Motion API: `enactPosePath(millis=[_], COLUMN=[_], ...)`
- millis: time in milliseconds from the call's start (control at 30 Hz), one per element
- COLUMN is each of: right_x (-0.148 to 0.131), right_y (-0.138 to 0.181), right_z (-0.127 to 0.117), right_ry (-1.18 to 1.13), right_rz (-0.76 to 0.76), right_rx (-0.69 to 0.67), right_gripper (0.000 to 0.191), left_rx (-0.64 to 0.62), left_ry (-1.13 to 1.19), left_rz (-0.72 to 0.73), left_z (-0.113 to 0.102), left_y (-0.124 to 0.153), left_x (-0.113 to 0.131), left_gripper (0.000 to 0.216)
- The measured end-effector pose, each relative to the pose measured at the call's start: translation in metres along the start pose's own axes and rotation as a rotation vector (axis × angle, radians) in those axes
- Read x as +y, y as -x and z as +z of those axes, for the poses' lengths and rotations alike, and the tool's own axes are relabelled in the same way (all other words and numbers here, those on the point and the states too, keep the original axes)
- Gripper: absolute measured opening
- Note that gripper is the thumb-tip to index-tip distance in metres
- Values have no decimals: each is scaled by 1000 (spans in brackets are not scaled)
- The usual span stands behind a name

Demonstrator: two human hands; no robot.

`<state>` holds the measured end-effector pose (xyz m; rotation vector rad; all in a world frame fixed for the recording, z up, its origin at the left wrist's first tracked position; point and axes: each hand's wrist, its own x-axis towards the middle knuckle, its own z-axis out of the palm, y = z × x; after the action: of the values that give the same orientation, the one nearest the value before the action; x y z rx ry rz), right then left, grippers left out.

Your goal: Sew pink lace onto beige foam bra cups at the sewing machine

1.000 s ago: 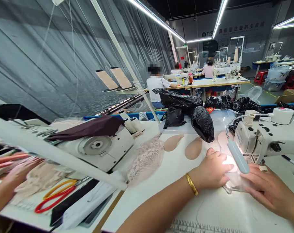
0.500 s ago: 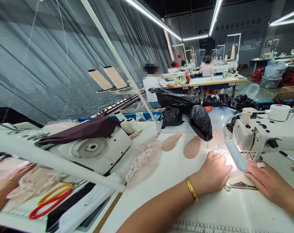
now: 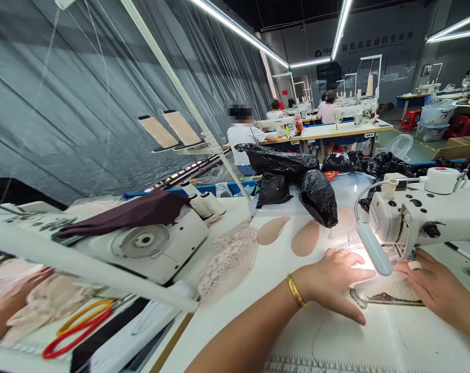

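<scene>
My left hand [image 3: 336, 277] lies with spread fingers on a pale, sheer piece of fabric [image 3: 392, 287] in the lamp's bright light. A gold bracelet circles that wrist. My right hand [image 3: 437, 285], with a ring, has its fingers close together on the right side of the same fabric, by the needle area of a white sewing machine [image 3: 432, 212]. A grey gooseneck lamp [image 3: 375, 248] hides part of the fabric between my hands. Left of them lie beige teardrop-shaped pads [image 3: 305, 238] and a pale lace piece [image 3: 229, 259].
Black plastic bags [image 3: 318, 197] stand behind the pads. At left, another machine [image 3: 153, 243] bears a dark cloth [image 3: 130, 210]; red-and-orange-handled scissors [image 3: 77, 329] lie nearby. Another person's hand [image 3: 23, 290] touches fabric there. A thread stand [image 3: 188, 147] rises between the tables.
My left hand has loosened from a bunched grip and spread its fingers on the fabric. My right hand has shifted slightly, its fingers still on the fabric. The camera view has moved a little.
</scene>
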<state>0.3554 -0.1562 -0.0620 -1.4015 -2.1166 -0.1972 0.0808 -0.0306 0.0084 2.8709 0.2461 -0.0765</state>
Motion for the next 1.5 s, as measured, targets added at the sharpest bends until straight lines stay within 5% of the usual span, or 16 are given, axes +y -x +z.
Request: enactPosePath(millis=[200, 333, 500, 733, 1233, 1500], right_x=[7, 4, -4, -6, -3, 4], right_y=[4, 1, -9, -7, -9, 4], right_z=[-21, -29, -20, 7, 7, 13], right_ry=[-152, -291, -409, -24, 45, 93], right_rz=[-9, 99, 164, 39, 39, 51], right_rx=[-197, -368, -223, -246, -256, -137], right_gripper=[25, 23, 38, 37, 36, 32], left_rx=[63, 114, 162, 211, 202, 207], left_ry=[-92, -57, -73, -129, -101, -87], left_rz=[44, 106, 130, 129, 98, 75], left_z=[7, 10, 14, 20, 17, 21], left_y=[-3, -8, -13, -18, -21, -23], left_x=[-1, 1, -3, -12, -17, -20], left_gripper=[17, 24, 34, 37, 29, 25])
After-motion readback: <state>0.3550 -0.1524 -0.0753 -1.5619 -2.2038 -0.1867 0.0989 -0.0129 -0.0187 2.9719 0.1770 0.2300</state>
